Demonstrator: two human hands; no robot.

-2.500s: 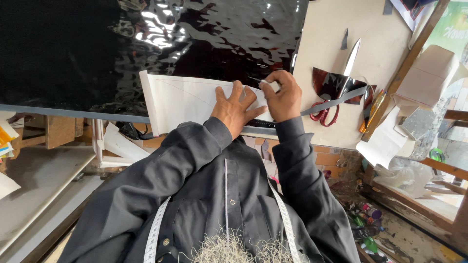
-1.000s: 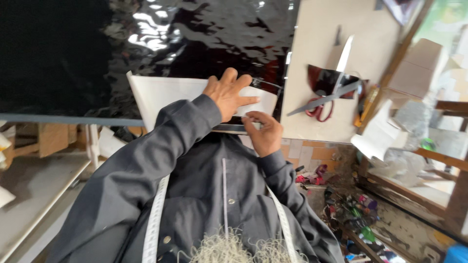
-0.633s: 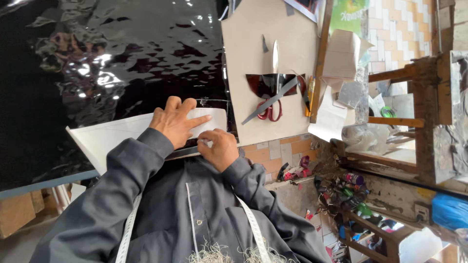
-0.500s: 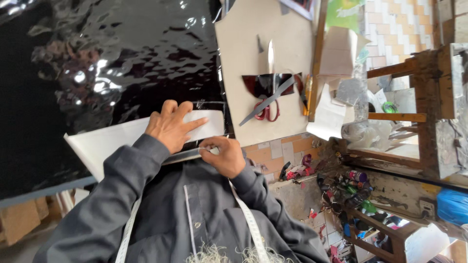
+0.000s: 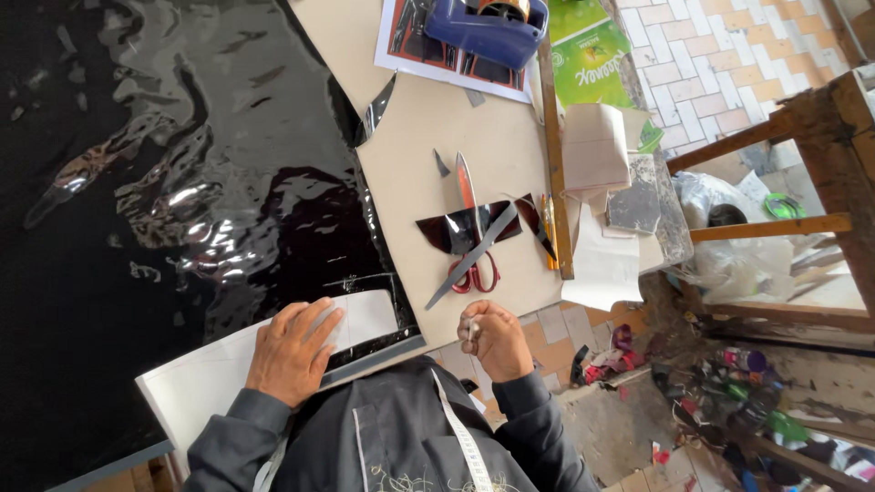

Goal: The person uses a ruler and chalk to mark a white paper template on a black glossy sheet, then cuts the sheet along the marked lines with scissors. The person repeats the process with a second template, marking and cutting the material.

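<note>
My left hand (image 5: 293,349) lies flat, fingers spread, on a white paper pattern (image 5: 219,369) that rests on glossy black material (image 5: 182,182) at the table's near edge. My right hand (image 5: 493,335) is off the table edge, just right of the pattern, with its fingers closed around a small thin marking tool (image 5: 472,330), seemingly a pen or chalk. Red-handled scissors (image 5: 471,239) lie open on the tan table (image 5: 410,137) a little beyond my right hand, over a dark scrap.
A blue tape dispenser (image 5: 483,25) sits at the far side on a printed sheet. A wooden ruler (image 5: 553,164), folded papers (image 5: 597,200) and a grey tile are at the right. Beyond the table edge are wooden frames (image 5: 775,228) and floor clutter. A measuring tape hangs around my neck.
My right hand has come off the pattern and drawn back to the table edge. My head has swung, so the scissors and the right of the table now show more. The left hand still presses the pattern.
</note>
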